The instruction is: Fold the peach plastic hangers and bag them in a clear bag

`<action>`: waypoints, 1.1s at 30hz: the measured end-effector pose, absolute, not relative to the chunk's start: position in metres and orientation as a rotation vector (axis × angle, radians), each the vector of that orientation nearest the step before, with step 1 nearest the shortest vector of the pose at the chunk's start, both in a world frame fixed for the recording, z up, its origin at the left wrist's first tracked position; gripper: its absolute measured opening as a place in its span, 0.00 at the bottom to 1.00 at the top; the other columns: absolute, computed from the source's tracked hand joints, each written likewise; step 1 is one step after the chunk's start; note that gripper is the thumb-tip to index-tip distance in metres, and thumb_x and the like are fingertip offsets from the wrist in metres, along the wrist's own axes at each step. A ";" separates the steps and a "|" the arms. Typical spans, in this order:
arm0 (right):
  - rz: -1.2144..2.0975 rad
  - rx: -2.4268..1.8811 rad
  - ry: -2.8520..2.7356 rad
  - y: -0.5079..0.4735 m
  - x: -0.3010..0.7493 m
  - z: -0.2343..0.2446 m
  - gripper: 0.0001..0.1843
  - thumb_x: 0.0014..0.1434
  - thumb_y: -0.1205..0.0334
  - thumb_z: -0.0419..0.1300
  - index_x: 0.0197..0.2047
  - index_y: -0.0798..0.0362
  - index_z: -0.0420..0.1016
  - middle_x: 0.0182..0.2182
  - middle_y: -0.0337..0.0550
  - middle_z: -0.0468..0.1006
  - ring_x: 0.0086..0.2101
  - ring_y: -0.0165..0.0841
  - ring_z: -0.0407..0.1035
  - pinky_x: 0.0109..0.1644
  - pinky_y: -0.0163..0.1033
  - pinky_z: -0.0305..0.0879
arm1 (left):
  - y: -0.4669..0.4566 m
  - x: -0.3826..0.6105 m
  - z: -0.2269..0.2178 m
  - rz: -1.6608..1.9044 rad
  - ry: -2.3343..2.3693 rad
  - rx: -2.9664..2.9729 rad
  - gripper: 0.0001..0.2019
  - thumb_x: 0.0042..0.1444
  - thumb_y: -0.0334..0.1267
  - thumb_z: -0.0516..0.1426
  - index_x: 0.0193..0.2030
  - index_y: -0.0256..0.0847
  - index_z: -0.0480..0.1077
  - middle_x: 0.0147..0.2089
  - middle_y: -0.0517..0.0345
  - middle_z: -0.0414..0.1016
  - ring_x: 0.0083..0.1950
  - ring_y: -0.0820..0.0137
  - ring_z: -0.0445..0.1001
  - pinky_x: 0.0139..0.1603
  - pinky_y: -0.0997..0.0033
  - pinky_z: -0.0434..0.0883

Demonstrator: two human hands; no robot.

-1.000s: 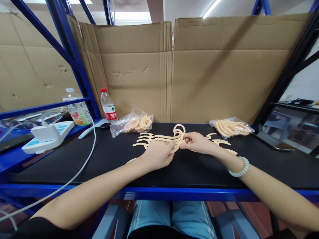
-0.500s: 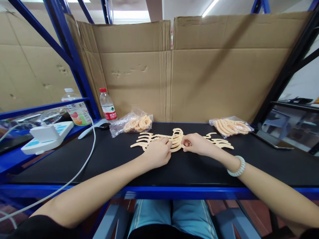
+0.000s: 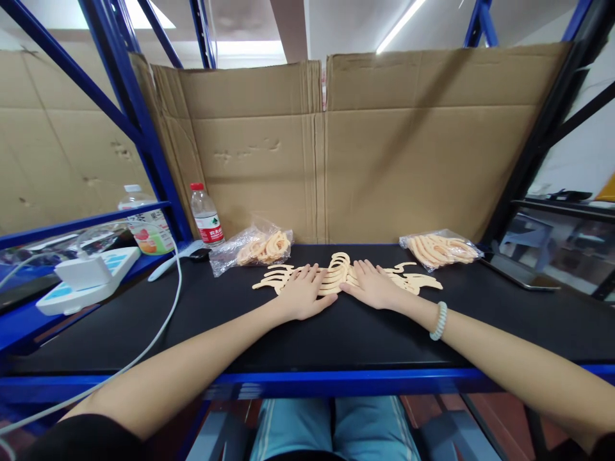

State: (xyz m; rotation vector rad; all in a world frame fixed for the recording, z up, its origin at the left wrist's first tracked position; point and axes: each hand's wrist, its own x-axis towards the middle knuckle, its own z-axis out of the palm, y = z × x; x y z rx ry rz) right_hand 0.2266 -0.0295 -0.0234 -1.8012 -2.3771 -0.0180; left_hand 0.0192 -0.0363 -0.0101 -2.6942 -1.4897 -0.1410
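Several beige clothes hangers [image 3: 339,274] lie overlapped in a stack on the black tabletop, their hooks bunched at the far middle and their arms fanned out to both sides. My left hand [image 3: 302,296] rests flat on the left part of the stack, fingers spread and thumb pointing inward. On the right part lies my right hand [image 3: 372,285], also flat with its fingers apart. Parts of the hangers are hidden under both palms. Neither hand grips anything.
A clear bag of beige pieces [image 3: 262,246] lies behind on the left, another bag [image 3: 439,248] on the right. Bottle [image 3: 206,218], power strip [image 3: 89,280] and white cable [image 3: 168,307] are at left. A flat dark device [image 3: 521,272] lies at right; cardboard [image 3: 250,160] stands behind.
Both hands have gone from curled fingers at the hangers to flat, spread palms on top of them. The hangers' hooks and right arms now line up closer together. The camera view has tilted slightly up.
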 end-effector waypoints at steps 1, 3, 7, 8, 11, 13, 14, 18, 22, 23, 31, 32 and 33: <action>-0.040 -1.780 -2.379 -0.025 0.228 -0.025 0.46 0.61 0.34 0.36 0.65 0.67 0.52 0.64 0.64 0.54 0.63 0.52 0.47 0.64 0.56 0.44 | -0.033 0.020 -0.011 -0.133 -1.495 -2.699 0.38 0.60 0.60 0.39 0.68 0.33 0.48 0.70 0.39 0.45 0.70 0.50 0.44 0.66 0.48 0.47; -0.093 -1.736 -2.384 -0.018 0.231 -0.027 0.46 0.61 0.34 0.35 0.64 0.67 0.55 0.63 0.65 0.57 0.62 0.52 0.51 0.63 0.54 0.46 | -0.026 0.022 -0.012 -0.141 -1.495 -2.696 0.37 0.61 0.59 0.38 0.69 0.33 0.48 0.70 0.39 0.45 0.70 0.50 0.43 0.66 0.49 0.46; -0.145 -1.668 -2.409 -0.001 0.236 -0.027 0.44 0.62 0.36 0.37 0.61 0.69 0.59 0.60 0.66 0.62 0.59 0.51 0.57 0.60 0.51 0.51 | -0.009 0.026 -0.017 -0.173 -1.495 -2.684 0.38 0.61 0.60 0.36 0.68 0.33 0.49 0.70 0.38 0.47 0.70 0.50 0.45 0.66 0.49 0.47; -0.148 -1.667 -2.407 0.004 0.237 -0.027 0.44 0.62 0.36 0.37 0.61 0.69 0.59 0.59 0.66 0.62 0.58 0.51 0.58 0.60 0.50 0.52 | -0.004 0.028 -0.018 -0.184 -1.497 -2.680 0.38 0.60 0.60 0.36 0.68 0.33 0.49 0.70 0.39 0.47 0.70 0.50 0.46 0.66 0.49 0.47; -0.151 -1.678 -2.408 0.020 0.241 -0.028 0.44 0.62 0.36 0.36 0.61 0.70 0.58 0.60 0.67 0.61 0.59 0.50 0.57 0.60 0.49 0.52 | 0.011 0.033 -0.019 -0.190 -1.509 -2.674 0.38 0.60 0.61 0.36 0.68 0.33 0.48 0.70 0.40 0.47 0.70 0.51 0.46 0.66 0.49 0.48; -0.149 -1.674 -2.416 0.030 0.244 -0.029 0.45 0.62 0.36 0.36 0.62 0.71 0.57 0.60 0.67 0.61 0.60 0.50 0.56 0.61 0.48 0.51 | 0.020 0.037 -0.019 -0.180 -1.521 -2.675 0.38 0.60 0.61 0.36 0.69 0.34 0.48 0.70 0.40 0.46 0.70 0.51 0.45 0.66 0.50 0.48; -0.148 -1.672 -2.416 0.035 0.245 -0.029 0.46 0.62 0.36 0.35 0.62 0.71 0.57 0.60 0.67 0.60 0.60 0.50 0.56 0.61 0.47 0.51 | 0.025 0.038 -0.019 -0.177 -1.524 -2.675 0.38 0.60 0.61 0.36 0.69 0.34 0.48 0.70 0.41 0.46 0.70 0.51 0.45 0.66 0.50 0.48; -0.148 -1.677 -2.419 0.046 0.249 -0.030 0.46 0.61 0.35 0.35 0.61 0.69 0.59 0.60 0.67 0.61 0.60 0.50 0.56 0.60 0.47 0.52 | 0.037 0.041 -0.020 -0.183 -1.526 -2.674 0.38 0.60 0.61 0.37 0.68 0.35 0.49 0.70 0.42 0.45 0.70 0.52 0.45 0.66 0.50 0.47; -0.157 -1.677 -2.407 0.049 0.249 -0.030 0.45 0.62 0.35 0.36 0.60 0.70 0.59 0.59 0.67 0.63 0.60 0.50 0.57 0.59 0.47 0.53 | 0.038 0.040 -0.020 -0.229 -1.500 -2.672 0.36 0.60 0.61 0.38 0.67 0.37 0.51 0.70 0.42 0.48 0.70 0.52 0.47 0.65 0.49 0.49; -0.162 -1.680 -2.400 0.048 0.249 -0.030 0.44 0.62 0.36 0.37 0.61 0.70 0.59 0.58 0.67 0.64 0.59 0.50 0.57 0.59 0.46 0.53 | 0.038 0.040 -0.020 -0.243 -1.490 -2.673 0.36 0.60 0.61 0.38 0.67 0.37 0.51 0.69 0.42 0.49 0.70 0.52 0.47 0.65 0.48 0.49; -0.164 -1.664 -2.375 0.042 0.248 -0.029 0.42 0.62 0.37 0.38 0.61 0.67 0.59 0.59 0.64 0.64 0.59 0.48 0.57 0.60 0.49 0.51 | 0.033 0.039 -0.020 -0.343 -1.490 -2.672 0.33 0.60 0.58 0.42 0.65 0.37 0.54 0.69 0.43 0.52 0.69 0.52 0.50 0.65 0.46 0.49; -0.160 -1.665 -2.366 0.041 0.248 -0.029 0.42 0.62 0.37 0.37 0.62 0.66 0.58 0.59 0.64 0.63 0.59 0.48 0.57 0.61 0.50 0.49 | 0.033 0.038 -0.020 -0.372 -1.480 -2.671 0.33 0.60 0.57 0.43 0.65 0.37 0.54 0.68 0.43 0.53 0.69 0.53 0.51 0.65 0.46 0.49; -0.160 -1.664 -2.351 0.040 0.248 -0.029 0.42 0.62 0.37 0.37 0.63 0.65 0.57 0.59 0.63 0.63 0.60 0.47 0.56 0.62 0.52 0.47 | 0.032 0.038 -0.021 -0.408 -1.465 -2.668 0.32 0.60 0.56 0.44 0.65 0.37 0.54 0.68 0.43 0.54 0.68 0.54 0.52 0.65 0.45 0.49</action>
